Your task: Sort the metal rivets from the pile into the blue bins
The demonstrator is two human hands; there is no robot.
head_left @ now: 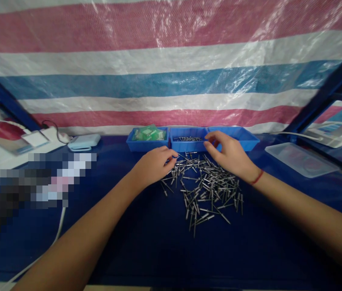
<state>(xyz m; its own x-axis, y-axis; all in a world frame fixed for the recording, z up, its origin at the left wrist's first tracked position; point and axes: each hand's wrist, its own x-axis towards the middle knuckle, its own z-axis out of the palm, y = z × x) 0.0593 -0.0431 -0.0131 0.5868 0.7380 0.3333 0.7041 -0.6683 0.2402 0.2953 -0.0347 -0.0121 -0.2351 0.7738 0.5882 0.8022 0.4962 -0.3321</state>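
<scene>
A loose pile of silver blind rivets [216, 182] spreads over the dark blue table, their thin stems pointing every way. My left hand [154, 166] is at the pile's upper left edge, thumb and fingers pinched together; whatever is between the tips is too small to make out. Above the pile's upper right side is my right hand [231, 155], thumb and fingertips apart, with nothing visible between them. Its fingertips are near the middle blue bin [175, 144], where a few more rivets [187, 139] lie. My right hand partly covers the right blue bin [246, 139].
Green packets [149, 132] fill the left blue bin [134, 146]. A translucent plastic lid [301, 159] lies at the right. On the left are a light blue case [84, 142], a white power strip [45, 139] and a white cable [60, 226]. A striped sheet [171, 87] hangs behind.
</scene>
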